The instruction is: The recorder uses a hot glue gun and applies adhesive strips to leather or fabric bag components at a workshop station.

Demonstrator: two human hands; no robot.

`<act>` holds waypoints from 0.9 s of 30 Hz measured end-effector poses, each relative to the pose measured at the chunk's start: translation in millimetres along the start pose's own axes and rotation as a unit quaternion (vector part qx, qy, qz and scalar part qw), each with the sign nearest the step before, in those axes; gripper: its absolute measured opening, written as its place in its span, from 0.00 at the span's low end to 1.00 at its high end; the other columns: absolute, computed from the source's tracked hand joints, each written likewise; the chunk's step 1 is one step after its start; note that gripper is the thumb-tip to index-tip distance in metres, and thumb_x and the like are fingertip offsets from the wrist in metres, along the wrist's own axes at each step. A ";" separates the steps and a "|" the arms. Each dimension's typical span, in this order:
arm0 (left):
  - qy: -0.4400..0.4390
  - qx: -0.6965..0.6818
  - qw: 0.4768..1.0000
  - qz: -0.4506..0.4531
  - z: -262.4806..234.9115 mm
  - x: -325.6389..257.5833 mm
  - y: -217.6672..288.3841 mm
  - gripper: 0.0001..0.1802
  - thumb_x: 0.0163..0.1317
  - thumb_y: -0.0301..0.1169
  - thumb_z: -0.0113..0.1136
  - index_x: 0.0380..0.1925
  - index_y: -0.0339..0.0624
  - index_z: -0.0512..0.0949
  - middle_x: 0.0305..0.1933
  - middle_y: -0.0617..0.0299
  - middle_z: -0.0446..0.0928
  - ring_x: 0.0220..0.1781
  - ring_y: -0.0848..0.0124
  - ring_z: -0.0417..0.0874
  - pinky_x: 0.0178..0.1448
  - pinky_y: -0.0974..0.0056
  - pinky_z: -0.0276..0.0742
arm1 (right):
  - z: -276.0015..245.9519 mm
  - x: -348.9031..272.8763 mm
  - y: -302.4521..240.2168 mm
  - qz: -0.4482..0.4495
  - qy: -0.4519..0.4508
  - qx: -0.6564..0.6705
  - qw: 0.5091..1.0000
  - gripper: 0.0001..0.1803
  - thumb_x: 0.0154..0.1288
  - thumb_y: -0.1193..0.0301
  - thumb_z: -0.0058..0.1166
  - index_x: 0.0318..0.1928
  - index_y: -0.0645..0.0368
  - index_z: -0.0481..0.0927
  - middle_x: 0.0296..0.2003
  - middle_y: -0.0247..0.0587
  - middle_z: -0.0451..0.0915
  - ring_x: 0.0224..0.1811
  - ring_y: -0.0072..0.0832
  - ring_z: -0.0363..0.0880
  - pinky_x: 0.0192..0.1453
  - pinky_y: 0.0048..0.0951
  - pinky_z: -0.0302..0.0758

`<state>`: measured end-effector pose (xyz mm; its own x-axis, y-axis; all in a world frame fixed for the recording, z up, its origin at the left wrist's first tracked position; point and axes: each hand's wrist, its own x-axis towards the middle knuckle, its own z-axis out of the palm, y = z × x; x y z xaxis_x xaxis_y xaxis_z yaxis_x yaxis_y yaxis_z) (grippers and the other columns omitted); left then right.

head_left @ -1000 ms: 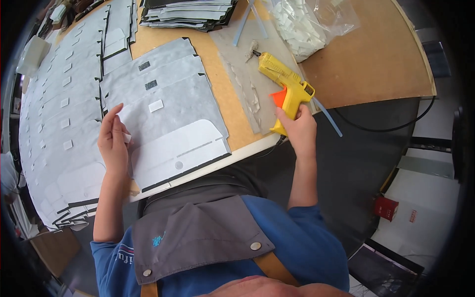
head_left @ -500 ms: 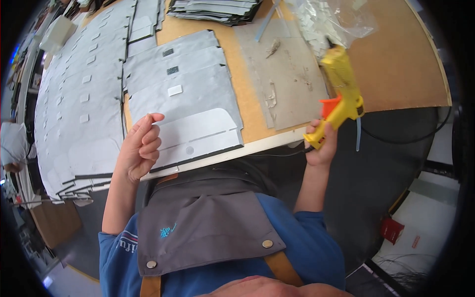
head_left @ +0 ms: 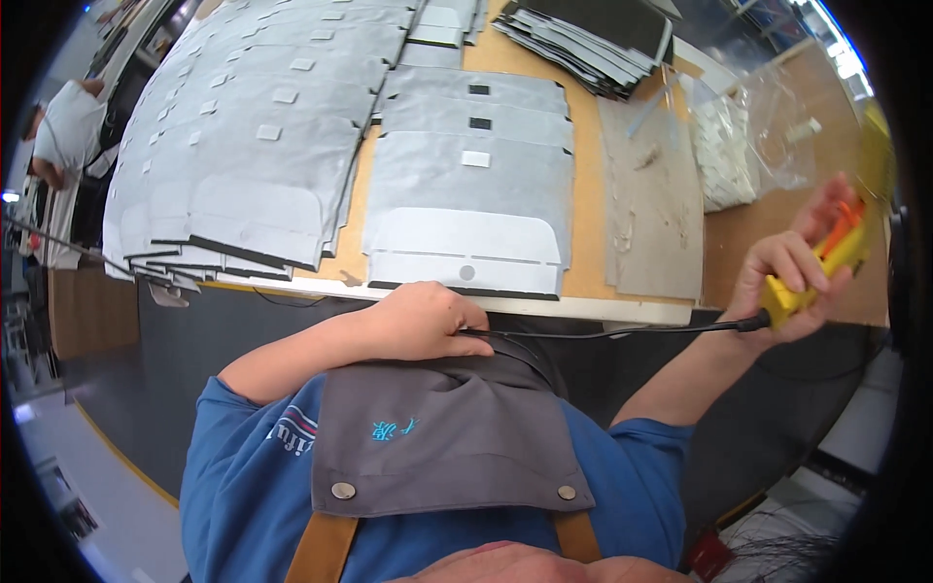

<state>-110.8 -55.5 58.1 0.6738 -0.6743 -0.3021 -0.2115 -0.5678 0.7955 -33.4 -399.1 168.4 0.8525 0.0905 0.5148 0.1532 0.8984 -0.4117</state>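
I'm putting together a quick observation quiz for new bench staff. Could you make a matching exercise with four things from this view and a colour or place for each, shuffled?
Things:
1. Glue gun
2. Cord
3. Plastic bag
4. Apron

Colours and places:
A. Grey, worn over a blue shirt
B. Black, running toward the left hand
C. Clear, with white pieces in it
D. Yellow with an orange trigger, in the right hand

Pairs: 1-D, 2-B, 3-C, 4-A
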 end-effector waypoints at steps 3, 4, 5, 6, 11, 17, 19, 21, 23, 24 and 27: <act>0.019 0.023 0.999 -0.045 -15.8 -36.8 -20.3 0.19 0.64 0.48 0.62 0.34 0.42 0.82 0.28 0.52 0.81 0.34 0.53 0.83 0.37 0.55 0.77 | -0.4 22.6 -20.8 -0.024 -0.040 -0.080 0.996 0.39 0.66 0.73 0.59 0.74 0.60 0.55 0.75 0.47 0.57 0.26 0.13 0.76 0.32 0.17 0.73; 0.024 0.028 0.996 -0.075 -23.9 -52.6 -29.3 0.19 0.64 0.47 0.63 0.32 0.40 0.81 0.28 0.52 0.81 0.34 0.53 0.83 0.37 0.55 0.76 | -1.1 27.0 -28.0 -0.035 -0.047 -0.104 0.993 0.38 0.67 0.71 0.58 0.73 0.61 0.56 0.75 0.48 0.57 0.23 0.12 0.76 0.31 0.18 0.73; 0.030 0.018 0.996 -0.085 -32.5 -70.0 -36.9 0.19 0.64 0.47 0.63 0.32 0.40 0.81 0.28 0.53 0.80 0.33 0.54 0.83 0.37 0.56 0.76 | -0.1 31.1 -31.8 -0.026 -0.057 -0.108 0.992 0.36 0.67 0.70 0.58 0.71 0.62 0.58 0.74 0.49 0.59 0.20 0.13 0.74 0.30 0.18 0.73; 0.035 0.007 0.995 -0.093 -41.5 -87.5 -42.1 0.19 0.63 0.47 0.64 0.32 0.39 0.81 0.27 0.53 0.80 0.32 0.56 0.82 0.36 0.56 0.75 | 0.3 32.7 -32.6 -0.023 -0.061 -0.106 0.992 0.36 0.67 0.70 0.58 0.71 0.62 0.58 0.74 0.49 0.59 0.20 0.13 0.74 0.30 0.18 0.73; 0.066 -0.117 0.987 -0.090 -94.0 -142.0 -35.2 0.13 0.63 0.39 0.68 0.34 0.39 0.83 0.26 0.59 0.79 0.26 0.69 0.77 0.32 0.65 0.72 | 2.6 51.0 -31.8 -0.009 -0.071 -0.176 0.982 0.38 0.66 0.68 0.58 0.71 0.64 0.55 0.72 0.48 0.61 0.20 0.14 0.72 0.31 0.19 0.73; 0.051 -0.069 0.991 -0.100 -126.9 -131.8 -43.8 0.12 0.64 0.38 0.66 0.36 0.40 0.84 0.28 0.56 0.82 0.29 0.60 0.82 0.35 0.62 0.77 | -4.2 54.9 12.6 0.079 -0.089 -0.231 0.966 0.38 0.65 0.66 0.58 0.71 0.61 0.57 0.69 0.48 0.64 0.39 0.24 0.76 0.45 0.28 0.74; 0.044 -0.028 0.991 -0.123 -122.6 -127.1 -54.4 0.12 0.64 0.39 0.66 0.36 0.41 0.84 0.29 0.56 0.82 0.31 0.59 0.83 0.36 0.61 0.77 | -29.9 39.7 46.9 0.089 -0.015 -0.255 0.963 0.38 0.64 0.68 0.57 0.72 0.59 0.58 0.67 0.50 0.66 0.54 0.36 0.74 0.57 0.36 0.73; 0.025 0.013 0.992 -0.126 -127.9 -110.4 -63.1 0.12 0.64 0.39 0.65 0.37 0.42 0.84 0.30 0.55 0.83 0.32 0.57 0.84 0.36 0.60 0.78 | -37.5 13.4 66.8 0.079 0.075 -0.345 0.932 0.39 0.61 0.67 0.58 0.70 0.62 0.60 0.65 0.53 0.68 0.64 0.46 0.71 0.65 0.41 0.71; 0.102 0.075 0.988 -0.094 -132.1 -81.1 -69.4 0.11 0.64 0.40 0.64 0.40 0.47 0.84 0.28 0.58 0.82 0.30 0.58 0.84 0.33 0.59 0.77 | -35.0 1.0 88.4 0.146 0.091 -0.405 0.898 0.40 0.56 0.65 0.59 0.68 0.65 0.62 0.62 0.56 0.70 0.65 0.49 0.71 0.67 0.43 0.70; 0.142 0.104 0.981 -0.081 -132.3 -67.5 -72.7 0.11 0.64 0.40 0.64 0.41 0.49 0.84 0.27 0.59 0.81 0.30 0.59 0.84 0.32 0.58 0.76 | -31.8 -3.7 100.5 0.185 0.101 -0.429 0.879 0.40 0.54 0.64 0.59 0.67 0.67 0.63 0.60 0.58 0.72 0.63 0.49 0.73 0.67 0.43 0.70; 0.226 0.200 0.953 0.003 -119.6 -18.0 -87.5 0.14 0.61 0.36 0.66 0.47 0.53 0.82 0.23 0.64 0.76 0.24 0.64 0.80 0.26 0.60 0.73 | -21.5 -7.4 128.8 0.287 0.111 -0.422 0.853 0.40 0.53 0.62 0.60 0.65 0.69 0.64 0.54 0.60 0.77 0.58 0.49 0.77 0.64 0.43 0.72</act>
<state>-19.8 62.7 56.8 0.8887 -0.4574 0.0317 -0.4090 -0.7598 0.5054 -9.2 -293.3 95.4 0.9672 0.2439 -0.0707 -0.0965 0.0958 -0.9907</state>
